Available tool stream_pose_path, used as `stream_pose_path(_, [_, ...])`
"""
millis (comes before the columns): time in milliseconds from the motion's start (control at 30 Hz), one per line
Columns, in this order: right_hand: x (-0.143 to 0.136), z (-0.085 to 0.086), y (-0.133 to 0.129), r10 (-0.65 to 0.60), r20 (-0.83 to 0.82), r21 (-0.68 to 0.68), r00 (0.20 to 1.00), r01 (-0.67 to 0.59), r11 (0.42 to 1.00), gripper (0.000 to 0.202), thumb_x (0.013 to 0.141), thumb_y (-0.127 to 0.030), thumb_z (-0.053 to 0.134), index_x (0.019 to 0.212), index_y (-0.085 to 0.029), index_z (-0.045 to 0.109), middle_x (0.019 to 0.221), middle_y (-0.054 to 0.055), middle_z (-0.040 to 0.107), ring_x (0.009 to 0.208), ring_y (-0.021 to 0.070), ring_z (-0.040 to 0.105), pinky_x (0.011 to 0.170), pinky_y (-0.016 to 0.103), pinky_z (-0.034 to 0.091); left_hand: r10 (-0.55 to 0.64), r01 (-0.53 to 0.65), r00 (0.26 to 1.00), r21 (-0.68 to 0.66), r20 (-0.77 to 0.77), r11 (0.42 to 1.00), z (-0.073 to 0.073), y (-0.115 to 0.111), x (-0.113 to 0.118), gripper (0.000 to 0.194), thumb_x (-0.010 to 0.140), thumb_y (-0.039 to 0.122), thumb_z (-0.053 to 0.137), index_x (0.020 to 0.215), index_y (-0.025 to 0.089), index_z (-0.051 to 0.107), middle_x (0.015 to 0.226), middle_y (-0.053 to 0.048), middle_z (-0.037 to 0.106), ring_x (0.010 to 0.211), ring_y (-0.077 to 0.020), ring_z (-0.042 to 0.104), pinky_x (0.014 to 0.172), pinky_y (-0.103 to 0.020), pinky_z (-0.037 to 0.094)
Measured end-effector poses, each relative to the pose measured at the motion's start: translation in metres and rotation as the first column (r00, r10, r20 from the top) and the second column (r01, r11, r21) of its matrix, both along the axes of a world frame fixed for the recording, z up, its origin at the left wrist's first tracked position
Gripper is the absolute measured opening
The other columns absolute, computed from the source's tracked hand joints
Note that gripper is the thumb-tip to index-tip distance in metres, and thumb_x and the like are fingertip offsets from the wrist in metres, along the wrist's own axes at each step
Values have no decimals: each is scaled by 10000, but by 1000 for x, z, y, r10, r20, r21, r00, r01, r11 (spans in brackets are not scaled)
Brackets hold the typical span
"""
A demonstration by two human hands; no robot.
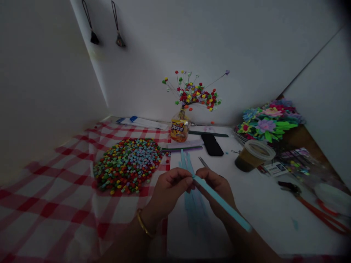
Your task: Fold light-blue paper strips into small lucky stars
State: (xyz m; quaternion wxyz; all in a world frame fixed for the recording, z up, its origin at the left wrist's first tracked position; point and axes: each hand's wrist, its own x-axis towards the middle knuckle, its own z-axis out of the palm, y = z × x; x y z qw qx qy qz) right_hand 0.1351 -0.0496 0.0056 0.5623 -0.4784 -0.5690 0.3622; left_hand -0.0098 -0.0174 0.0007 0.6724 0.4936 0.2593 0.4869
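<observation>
A light blue paper strip (pixel 225 206) is pinched at one end between the fingers of both my hands. My left hand (pixel 170 185), with a gold bangle on the wrist, closes thumb and fingertips on that end. My right hand (pixel 218 187) is closed there too, and the long tail of the strip slants down over it towards the lower right. Beneath and between the hands lie more light blue paper strips (pixel 193 209) on the white surface. A pointed metal tool (pixel 203 162) pokes out behind my right hand; the rest of it is hidden.
Left, a heap of colourful small folded stars (pixel 131 162) covers the checked cloth (pixel 71 179). Behind stand a bottle (pixel 179 128) of star-tipped stems and a black phone (pixel 212 144). Rightward are a lidded plastic tub (pixel 253 155), fuzzy flowers (pixel 270 122) and orange-handled pliers (pixel 315 210).
</observation>
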Motion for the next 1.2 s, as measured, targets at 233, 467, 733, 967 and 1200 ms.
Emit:
stream_pose_path(233, [0,0,1,20,34,68,999,-22,997,92,736,-268,653,674,-204,630,698,3,581,668,152,550,626,294,451,11,-12,1000,33,25,999,1,4,-2,129,627,237,768,663,152,679,674,-5,608,645,-118,547,615,-230,451])
stream_pose_path(467, [4,0,0,-94,257,208,962,40,977,97,753,-247,656,848,-237,640,790,19,592,771,188,576,721,353,466,9,-7,992,19,-128,1000,0,5,-3,50,663,177,714,701,160,685,658,-11,652,630,-127,583,621,-241,470])
stream_pose_path(733, [12,-4,2,-119,197,116,973,97,988,104,809,-291,607,738,-220,632,750,4,600,724,172,572,706,350,473,-4,3,986,-8,-169,1000,-1,4,-1,104,609,145,747,696,153,691,611,-2,653,545,-104,560,545,-226,452])
stream_pose_path(967, [15,-11,3,-57,55,2,997,57,998,139,791,-347,642,743,-216,638,754,-8,623,739,168,561,707,346,472,-47,46,992,-18,-116,999,3,5,-4,62,620,124,729,663,155,696,589,1,646,537,-95,546,542,-216,445])
stream_pose_path(1200, [3,-3,3,120,-126,-87,985,-131,988,141,775,-332,656,729,-202,631,648,-18,598,643,143,551,632,300,464,-76,75,997,-56,-7,996,2,4,-2,100,599,136,750,642,149,661,566,7,643,492,-78,512,492,-196,403])
